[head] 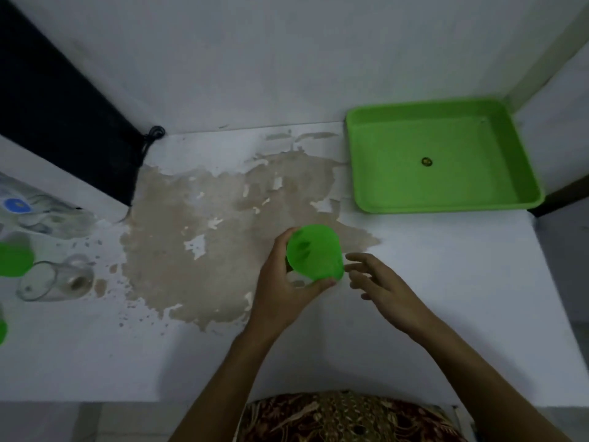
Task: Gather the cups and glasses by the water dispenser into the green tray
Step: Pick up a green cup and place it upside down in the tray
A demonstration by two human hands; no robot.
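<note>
My left hand (283,288) grips a green plastic cup (315,252) above the middle of the white counter, bottom end toward the camera. My right hand (382,282) hovers just right of the cup with fingers spread, holding nothing. The green tray (446,205) sits at the back right corner; only a small dark speck lies on its floor. At the left edge stand a clear glass (54,282) and parts of two more green cups (14,260) (2,330), beside the water dispenser bottle (38,212).
The counter (446,298) has a large patch of peeled paint (207,244) in its middle. A dark panel with a black cord (153,135) leans at the back left. White walls close the back and right. Patterned cloth (344,416) shows at the bottom edge.
</note>
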